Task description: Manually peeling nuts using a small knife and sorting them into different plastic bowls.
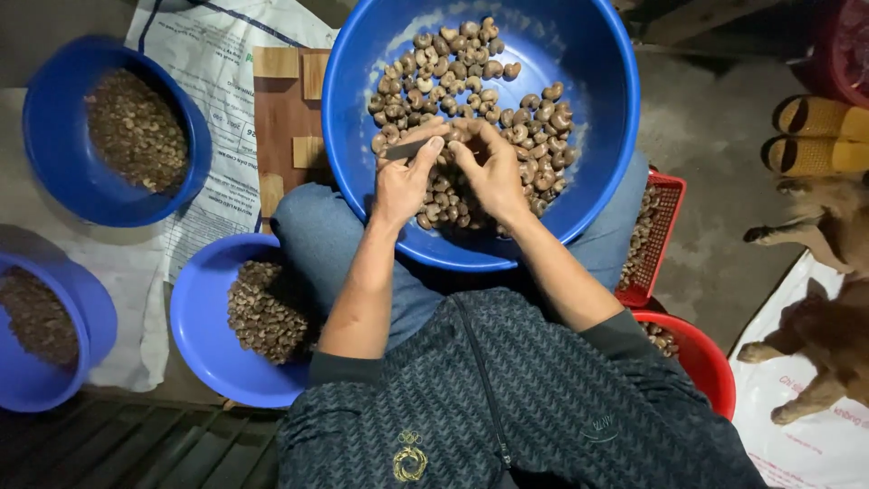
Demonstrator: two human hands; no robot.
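Note:
A big blue basin rests on my lap and holds many brown cashew nuts in shell. Both my hands meet over the nuts in its near half. My left hand grips a small dark knife with its blade pointing left. My right hand pinches a single cashew nut right against the knife hand. The fingertips touch each other, and the held nut is mostly hidden by them.
Three smaller blue bowls stand left: one with dark shell bits, one at the far left, one with pale kernels. A red basket and red bowl sit right. A dog lies beside yellow sandals.

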